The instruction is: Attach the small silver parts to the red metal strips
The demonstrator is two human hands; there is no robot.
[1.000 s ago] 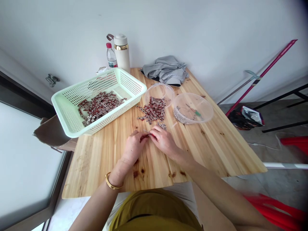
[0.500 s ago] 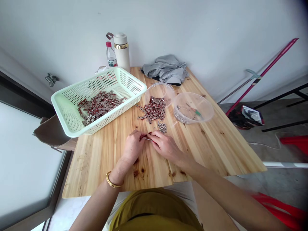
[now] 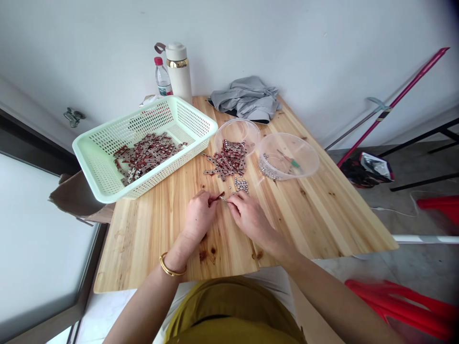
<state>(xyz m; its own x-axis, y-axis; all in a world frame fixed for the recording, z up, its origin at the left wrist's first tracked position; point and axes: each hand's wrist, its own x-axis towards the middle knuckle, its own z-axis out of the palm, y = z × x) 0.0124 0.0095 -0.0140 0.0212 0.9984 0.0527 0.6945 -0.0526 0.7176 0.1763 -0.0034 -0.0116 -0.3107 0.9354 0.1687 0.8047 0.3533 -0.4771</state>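
In the head view, the left hand [image 3: 201,212] had its fingertips clamped on a small reddish strip [image 3: 221,195] over the middle of a wooden table [image 3: 304,220]. The right hand [image 3: 249,217] pinched a thin metal tool [image 3: 224,199] at the strip. Small silvery pieces [image 3: 241,185] lay just beyond, and a pale green basket [image 3: 172,166] of similar strips stood far left.

Bare wood lies open nearest the wearer — beyond, the basket [image 3: 179,165] and clear tubs [image 3: 307,171] block passage.
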